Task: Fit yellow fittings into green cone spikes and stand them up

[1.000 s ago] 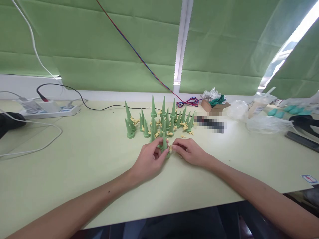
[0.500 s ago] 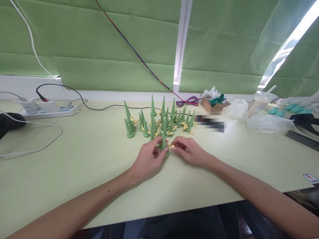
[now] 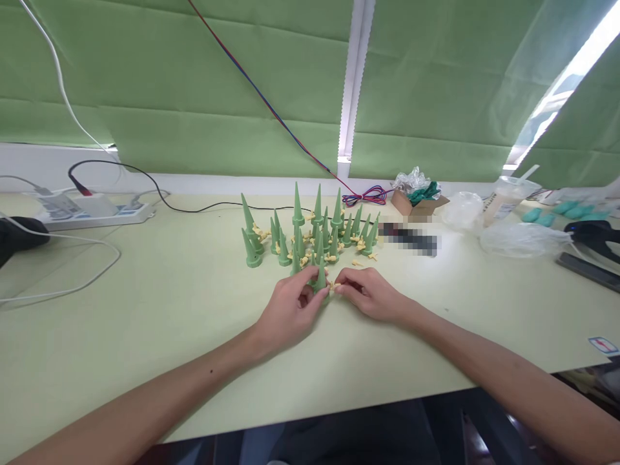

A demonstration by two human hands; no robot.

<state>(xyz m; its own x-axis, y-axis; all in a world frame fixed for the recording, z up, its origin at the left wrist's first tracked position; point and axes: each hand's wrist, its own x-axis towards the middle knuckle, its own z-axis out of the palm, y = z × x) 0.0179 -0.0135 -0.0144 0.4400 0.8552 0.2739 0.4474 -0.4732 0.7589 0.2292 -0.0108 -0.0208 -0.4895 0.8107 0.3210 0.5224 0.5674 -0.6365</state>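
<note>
My left hand [image 3: 296, 303] is closed around a green cone [image 3: 321, 274] with a round base, held upright at the front of a group of similar cones. Just right of it, the fingertips of my right hand [image 3: 371, 294] pinch a small yellow piece [image 3: 335, 285] against the cone's side. Several green cones [image 3: 252, 250] stand behind and to the left, many with small yellow pieces around their lower parts. A few loose yellow pieces [image 3: 357, 263] lie on the table behind my right hand.
On the pale table [image 3: 194, 349], a power strip [image 3: 97, 216] with cables lies at the left. Further right are a small cardboard box [image 3: 419, 205], a blurred dark object [image 3: 409, 237], plastic bags [image 3: 523, 240], a cup [image 3: 506, 200] and teal pieces [image 3: 537, 217].
The held cone has shifted very slightly to the right with the fingers. My right fingertips have moved slightly right, still at the yellow piece.
</note>
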